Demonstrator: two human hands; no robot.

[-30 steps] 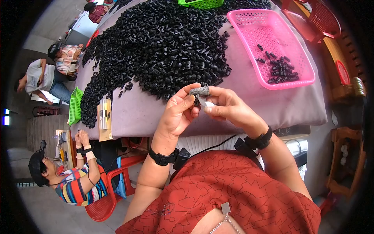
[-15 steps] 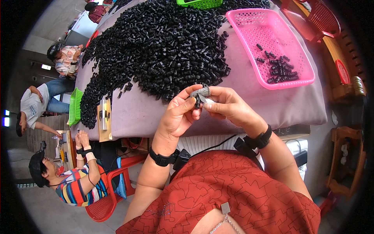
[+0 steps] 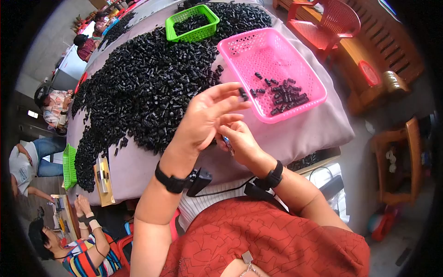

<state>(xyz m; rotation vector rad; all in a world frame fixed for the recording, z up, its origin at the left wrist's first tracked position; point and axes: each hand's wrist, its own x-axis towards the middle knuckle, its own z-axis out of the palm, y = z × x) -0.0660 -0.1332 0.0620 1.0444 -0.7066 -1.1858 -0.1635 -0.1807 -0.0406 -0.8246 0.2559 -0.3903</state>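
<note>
My left hand (image 3: 201,115) reaches toward the pink basket (image 3: 224,46), its fingers stretched out and apart. Just off its fingertips is a small black cylindrical plastic part (image 3: 243,95), smeared by motion and not gripped as far as I can see. My right hand (image 3: 243,144) is closed below and beside the left one. Between its thumb and fingers shows a small shiny blade-like tool (image 3: 227,140), mostly hidden by the hand. Several like black parts (image 3: 288,96) lie in the near end of the pink basket.
A large heap of black parts (image 3: 143,87) covers much of the cloth-covered table (image 3: 318,124). A green basket (image 3: 194,38) stands behind it, another green basket (image 3: 69,166) at the left edge. People sit and stand along the left; a red chair (image 3: 323,25) is at back right.
Both hands were together around a black part. The left has parted from the right, moved up and opened near the pink basket with the part at its fingertips. The view has shifted rightward.
</note>
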